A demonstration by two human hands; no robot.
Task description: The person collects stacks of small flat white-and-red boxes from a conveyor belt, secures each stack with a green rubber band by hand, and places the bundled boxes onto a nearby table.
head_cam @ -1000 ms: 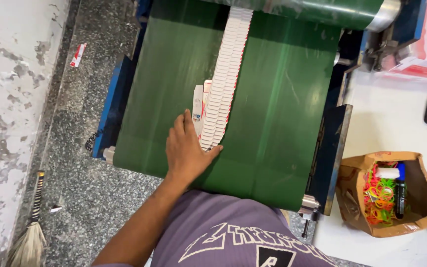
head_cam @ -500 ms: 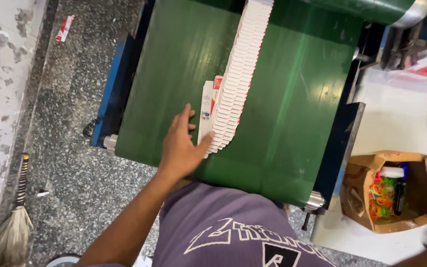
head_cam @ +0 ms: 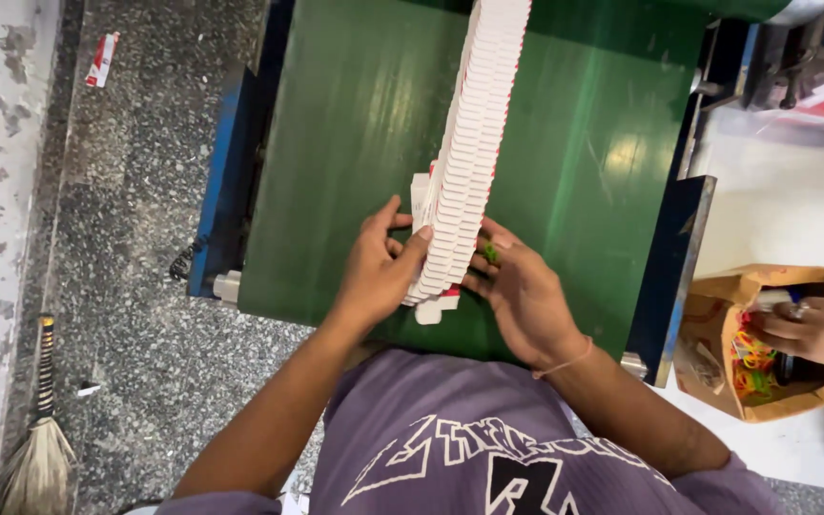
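down on the green conveyor belt [head_cam: 355,143], a long shingled row of flat white cartons [head_cam: 474,143] with red edges ran toward the person. the left hand [head_cam: 379,272] pressed against the near end of the row from the left, fingers curled around the lowest cartons. the right hand [head_cam: 522,291] closed in from the other side, fingers bent against the same end, with a small green band [head_cam: 490,253] on them. at the far right another person's hand [head_cam: 813,329] reached into a brown cardboard box [head_cam: 717,329] of coloured rubber bands on a white table [head_cam: 774,219]. a broom [head_cam: 40,429] lay on the speckled floor.
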